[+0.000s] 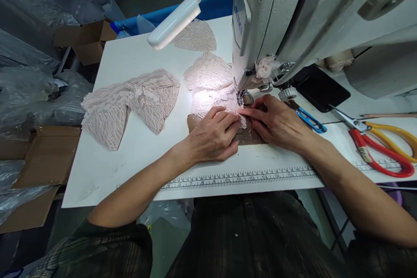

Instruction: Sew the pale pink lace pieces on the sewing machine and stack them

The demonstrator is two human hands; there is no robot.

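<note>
A pale pink lace piece [215, 98] lies under the presser foot [241, 97] of the sewing machine [260, 21], brightly lit by the lamp. My left hand [216, 132] presses on its near edge, fingers bent and close together. On the other side of the edge, my right hand [273, 121] pinches the lace just beside the foot, thumb and forefinger together. Beneath both hands is a brown plate [247, 137] on the table. Another lace cup [208, 71] adjoins the piece at the back. The needle tip is too small to make out.
More lace cups [130, 100] lie to the left, with another lace piece [195, 34] behind the lamp [176, 21]. At right are a black phone [321, 87], blue thread snips [309, 119] and red-and-yellow scissors [374, 139]. A ruler strip [228, 180] runs along the front edge. Cardboard boxes [48, 156] stand left.
</note>
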